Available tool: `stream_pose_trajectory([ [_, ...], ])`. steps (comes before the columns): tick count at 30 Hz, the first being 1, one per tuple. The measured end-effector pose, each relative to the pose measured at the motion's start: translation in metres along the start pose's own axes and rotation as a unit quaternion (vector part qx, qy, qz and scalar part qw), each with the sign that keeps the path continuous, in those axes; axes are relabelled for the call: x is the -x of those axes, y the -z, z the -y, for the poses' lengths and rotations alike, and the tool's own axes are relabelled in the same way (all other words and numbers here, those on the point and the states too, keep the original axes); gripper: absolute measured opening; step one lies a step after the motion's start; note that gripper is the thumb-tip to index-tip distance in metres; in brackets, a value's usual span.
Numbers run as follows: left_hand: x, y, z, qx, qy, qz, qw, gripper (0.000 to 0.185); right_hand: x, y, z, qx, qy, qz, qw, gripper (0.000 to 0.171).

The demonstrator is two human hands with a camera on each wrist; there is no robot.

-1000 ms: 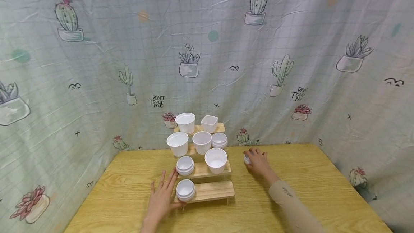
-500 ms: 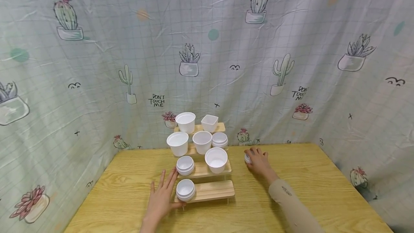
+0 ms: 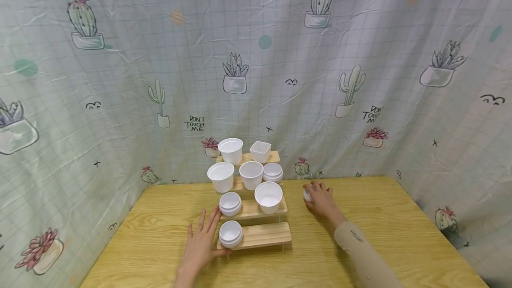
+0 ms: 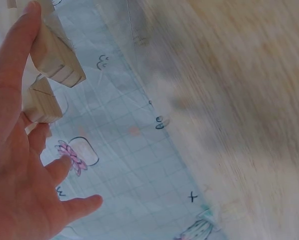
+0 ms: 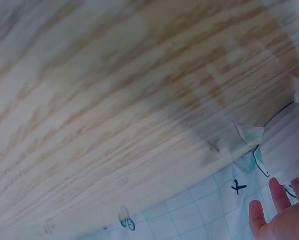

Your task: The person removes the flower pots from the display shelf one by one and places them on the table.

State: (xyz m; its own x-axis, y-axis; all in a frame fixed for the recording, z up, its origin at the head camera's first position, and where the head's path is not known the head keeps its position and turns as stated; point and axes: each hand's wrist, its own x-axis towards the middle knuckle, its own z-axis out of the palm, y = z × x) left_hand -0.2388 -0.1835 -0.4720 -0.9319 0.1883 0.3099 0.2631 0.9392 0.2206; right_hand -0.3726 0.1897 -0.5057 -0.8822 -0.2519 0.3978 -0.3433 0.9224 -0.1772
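A stepped wooden rack [image 3: 264,234] stands mid-table and carries several white cups. My left hand [image 3: 201,246] lies flat on the table at the rack's lowest step, fingers spread. Its thumb touches the step's left end beside a small white cup stack [image 3: 230,234]. In the left wrist view the thumb [image 4: 12,65] lies along the wooden step ends [image 4: 57,57]. My right hand [image 3: 320,199] sits on the table right of the rack, fingers curled over a small white cup [image 3: 306,195]. The right wrist view shows that cup [image 5: 289,145] just beyond my fingertips [image 5: 277,210].
The rack's upper steps hold round cups [image 3: 268,196] and one square cup [image 3: 260,151]. A cactus-print cloth [image 3: 120,79] walls the table on the left, back and right. Bare wooden tabletop [image 3: 384,221] stretches to the right and front.
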Motion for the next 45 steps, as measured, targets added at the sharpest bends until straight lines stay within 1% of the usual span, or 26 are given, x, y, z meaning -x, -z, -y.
stream_pose_trajectory([
  [5,0.0,0.0,-0.001,0.0,0.0,0.003,1.0,0.116,0.003,0.005,0.0,-0.008,0.007,-0.014,1.0,0.053],
  [8,0.0,0.0,-0.002,0.001,-0.003,0.003,1.0,0.115,0.007,0.01,0.001,0.005,0.016,-0.026,1.0,0.053],
  [10,0.0,0.0,-0.004,0.001,-0.007,0.001,1.0,0.115,0.01,0.014,0.002,0.015,0.027,-0.043,0.999,0.052],
  [14,0.0,0.0,-0.005,-0.007,-0.011,0.002,0.9999,0.114,0.019,0.022,0.006,0.014,0.056,-0.077,0.995,0.051],
  [17,0.0,0.001,-0.006,-0.011,-0.011,0.003,0.9999,0.113,0.029,0.029,0.012,0.008,0.078,-0.088,0.993,0.052],
  [22,0.001,0.002,-0.005,-0.01,-0.012,0.001,0.9999,0.112,0.044,0.039,0.024,0.001,0.102,-0.085,0.991,0.053],
  [29,0.002,0.002,-0.002,-0.01,-0.009,0.002,0.9999,0.113,0.062,0.049,0.044,0.006,0.151,-0.127,0.98,0.053],
  [33,0.001,0.002,-0.001,-0.006,-0.01,0.003,0.9999,0.113,0.074,0.051,0.055,-0.016,0.163,-0.119,0.979,0.055],
  [39,0.001,0.003,0.0,-0.005,-0.014,0.008,0.9999,0.113,0.091,0.052,0.069,-0.019,0.195,-0.116,0.974,0.053],
  [45,0.0,0.006,0.0,-0.003,-0.018,0.008,0.9998,0.113,0.1,0.059,0.08,-0.034,0.208,-0.122,0.97,0.054],
])
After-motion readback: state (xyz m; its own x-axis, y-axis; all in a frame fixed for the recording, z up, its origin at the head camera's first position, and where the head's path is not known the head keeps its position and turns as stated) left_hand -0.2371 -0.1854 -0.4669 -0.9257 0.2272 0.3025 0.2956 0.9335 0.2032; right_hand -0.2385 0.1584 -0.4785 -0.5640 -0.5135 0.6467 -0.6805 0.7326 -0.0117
